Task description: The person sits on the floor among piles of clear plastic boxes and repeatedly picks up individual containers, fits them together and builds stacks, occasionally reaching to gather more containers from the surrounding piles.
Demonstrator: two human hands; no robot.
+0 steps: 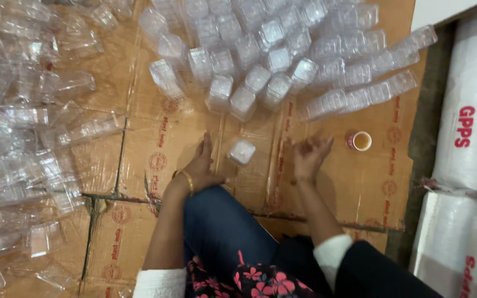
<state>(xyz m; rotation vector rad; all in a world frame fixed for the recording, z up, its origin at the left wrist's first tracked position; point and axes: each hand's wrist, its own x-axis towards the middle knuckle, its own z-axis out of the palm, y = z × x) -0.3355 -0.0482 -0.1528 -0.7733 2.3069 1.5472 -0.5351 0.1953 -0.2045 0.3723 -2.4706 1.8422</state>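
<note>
Where clear boxes point(260, 49) crowd cardboard point(327, 182), 1 cup point(361, 140) stands.

Flattened cardboard point(332, 182) carries clear plastic containers point(260, 60) and a small cup point(361, 140).

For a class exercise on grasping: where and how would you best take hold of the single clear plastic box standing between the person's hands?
Probably grip the clear box from above, fingers on two opposite side walls. It stands alone on the cardboard, so its top and sides are free. The left hand rests just beside it on the floor, the right hand hovers a little farther off; either could reach it. Its walls look thin, so squeeze lightly.
</note>
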